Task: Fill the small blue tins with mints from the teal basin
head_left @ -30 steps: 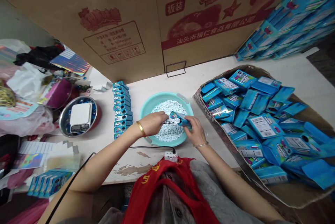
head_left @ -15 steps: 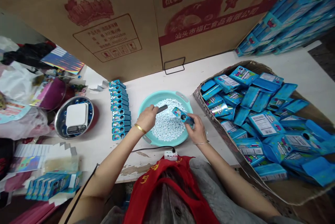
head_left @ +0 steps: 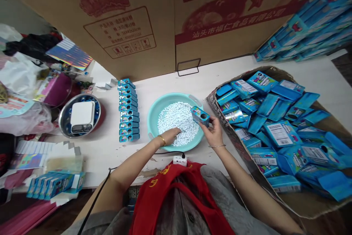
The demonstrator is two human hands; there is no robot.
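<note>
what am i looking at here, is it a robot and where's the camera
No robot: this is a person working bare-handed, and every picture comes from one head-worn camera looking forward and down. On the table sits a turquoise basin of white pieces, with a row of blue boxes to its left and a cardboard tray heaped with more to its right. The left hand has its fingers among the pieces; the right hand holds one blue box at the basin's right edge.

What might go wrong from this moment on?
The blue box, held by one end in the right hand, might slip into the basin. White pieces around the left hand's fingers could scatter over the rim. The black cable, running near the left forearm, may snag.
</note>
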